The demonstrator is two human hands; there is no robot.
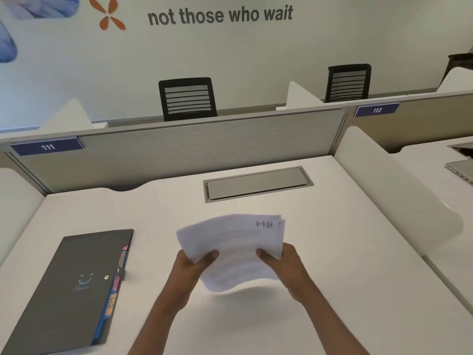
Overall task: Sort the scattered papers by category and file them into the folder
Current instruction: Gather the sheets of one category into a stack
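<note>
Evidently the left hand (194, 262) and right hand (281, 262) are pinching the papers (235, 242) by their near corners, thumbs on top. They are holding the stack clear of the desk (332, 252), probably to read its top sheet, which is showing "HR". At eight o'clock the closed folder (76, 285) is lying flat and within reach, one tab (110, 304) reading "HR". Partition labels are showing "111" (47, 146) at eleven o'clock and "112" (376, 110) at one.

Your white desk (332, 252): grey folder (66, 290) flat at your left, coloured tabs (111, 303) along its right edge; cable hatch (258, 183) inset at back.
</note>
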